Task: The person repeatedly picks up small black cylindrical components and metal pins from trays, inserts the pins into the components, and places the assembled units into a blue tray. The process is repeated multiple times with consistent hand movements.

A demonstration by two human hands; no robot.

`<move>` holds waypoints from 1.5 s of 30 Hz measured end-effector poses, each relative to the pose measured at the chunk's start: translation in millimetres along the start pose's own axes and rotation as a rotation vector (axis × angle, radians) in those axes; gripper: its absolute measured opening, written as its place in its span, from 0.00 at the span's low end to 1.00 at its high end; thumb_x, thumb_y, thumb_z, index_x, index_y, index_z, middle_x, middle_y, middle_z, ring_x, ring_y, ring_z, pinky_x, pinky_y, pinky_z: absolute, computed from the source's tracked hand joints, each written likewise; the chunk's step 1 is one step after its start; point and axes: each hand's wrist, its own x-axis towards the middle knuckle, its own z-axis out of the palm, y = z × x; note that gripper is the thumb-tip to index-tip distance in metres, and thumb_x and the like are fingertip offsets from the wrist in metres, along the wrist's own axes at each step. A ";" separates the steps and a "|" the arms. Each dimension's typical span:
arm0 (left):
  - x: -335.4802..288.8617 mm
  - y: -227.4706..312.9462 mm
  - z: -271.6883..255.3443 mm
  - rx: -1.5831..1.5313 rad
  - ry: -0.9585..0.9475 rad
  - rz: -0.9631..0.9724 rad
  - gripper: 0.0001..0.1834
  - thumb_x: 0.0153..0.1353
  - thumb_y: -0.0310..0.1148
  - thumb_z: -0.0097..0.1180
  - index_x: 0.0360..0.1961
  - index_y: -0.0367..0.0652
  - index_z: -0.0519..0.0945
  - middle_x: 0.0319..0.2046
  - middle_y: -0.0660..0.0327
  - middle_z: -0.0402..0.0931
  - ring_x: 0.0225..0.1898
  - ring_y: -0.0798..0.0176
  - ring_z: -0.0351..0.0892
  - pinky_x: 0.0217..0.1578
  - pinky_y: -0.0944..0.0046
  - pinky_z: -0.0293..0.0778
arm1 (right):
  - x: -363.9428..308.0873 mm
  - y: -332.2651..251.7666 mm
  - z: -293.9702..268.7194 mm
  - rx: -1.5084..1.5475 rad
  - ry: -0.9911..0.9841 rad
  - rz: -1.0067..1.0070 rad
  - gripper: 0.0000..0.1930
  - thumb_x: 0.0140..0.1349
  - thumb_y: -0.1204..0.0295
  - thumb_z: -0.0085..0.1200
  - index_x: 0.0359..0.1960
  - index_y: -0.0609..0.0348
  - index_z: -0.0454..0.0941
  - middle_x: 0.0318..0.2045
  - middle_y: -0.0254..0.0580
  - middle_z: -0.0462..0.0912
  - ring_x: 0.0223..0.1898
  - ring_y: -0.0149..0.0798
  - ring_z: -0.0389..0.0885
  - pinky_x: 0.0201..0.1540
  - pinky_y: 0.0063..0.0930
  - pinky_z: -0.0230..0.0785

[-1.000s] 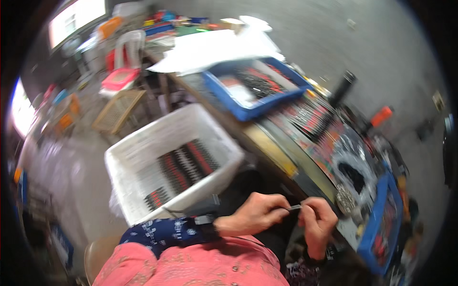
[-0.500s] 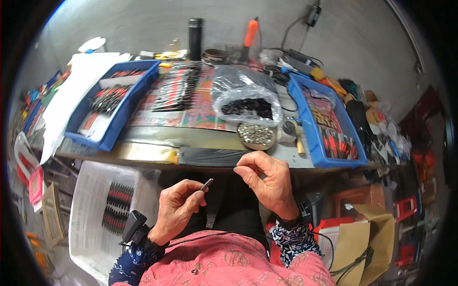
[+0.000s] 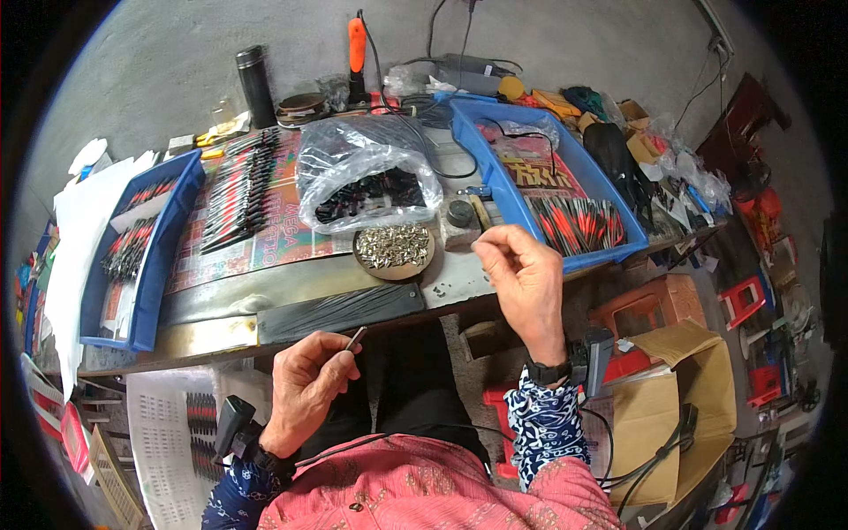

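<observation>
Between left fingers (image 3: 325,344), slim grey piece (image 3: 357,337)

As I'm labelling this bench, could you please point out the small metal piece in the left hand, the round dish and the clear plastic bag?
Small metal piece (image 3: 357,337): head view, exposed end.
Round dish (image 3: 397,273): head view, near rim.
Clear plastic bag (image 3: 350,148): head view, upper side.

right hand (image 3: 528,284) nearer jar (image 3: 459,231), farther from left hand (image 3: 302,382)
</observation>
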 end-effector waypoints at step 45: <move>-2.1 -20.1 -27.3 -0.062 0.087 0.020 0.08 0.67 0.29 0.56 0.40 0.34 0.80 0.26 0.63 0.81 0.29 0.75 0.78 0.32 0.74 0.73 | 36.6 64.0 -31.4 -0.999 0.333 -0.102 0.08 0.61 0.70 0.56 0.38 0.62 0.80 0.34 0.51 0.81 0.34 0.55 0.79 0.36 0.46 0.68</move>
